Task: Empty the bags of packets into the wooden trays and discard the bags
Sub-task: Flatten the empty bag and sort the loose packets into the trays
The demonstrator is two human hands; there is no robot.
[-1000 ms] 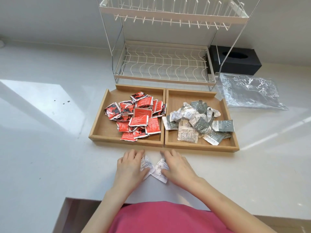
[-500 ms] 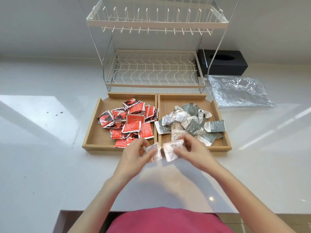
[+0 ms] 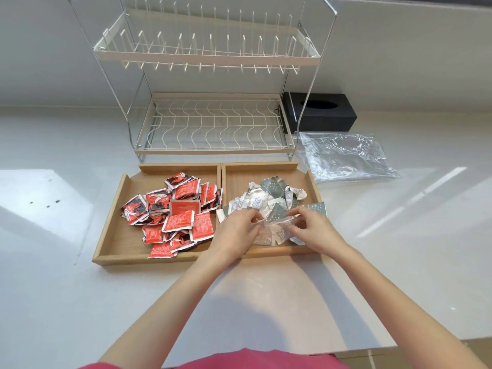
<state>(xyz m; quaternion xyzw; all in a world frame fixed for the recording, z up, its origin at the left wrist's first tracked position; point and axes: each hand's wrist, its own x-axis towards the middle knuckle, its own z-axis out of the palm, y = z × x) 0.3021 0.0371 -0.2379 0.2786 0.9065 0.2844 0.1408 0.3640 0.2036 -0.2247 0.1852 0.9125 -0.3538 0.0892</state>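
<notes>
Wooden trays side by side at centre on white counter: left tray with red packets, right tray with grey-and-white packets. Over near half of right tray, left hand and right hand, fingers of both curled and pinching pale held packets between them, just above the pile; blurred, so count and exact grip hard to make out. Near edge of right tray partly hidden behind wrists, some grey packets covered by both hands. Print on red and grey packets visible as small lines but too fine to read; no brand legible. At 2 o'clock from trays, clear plastic bag lying flat and crumpled, apart from tray. At 12 o'clock, two-tier wire dish rack, top cut off by frame edge. At 1 o'clock, black tissue box, partly behind rack leg. At 6 o'clock, pink garment, cut off at bottom.
</notes>
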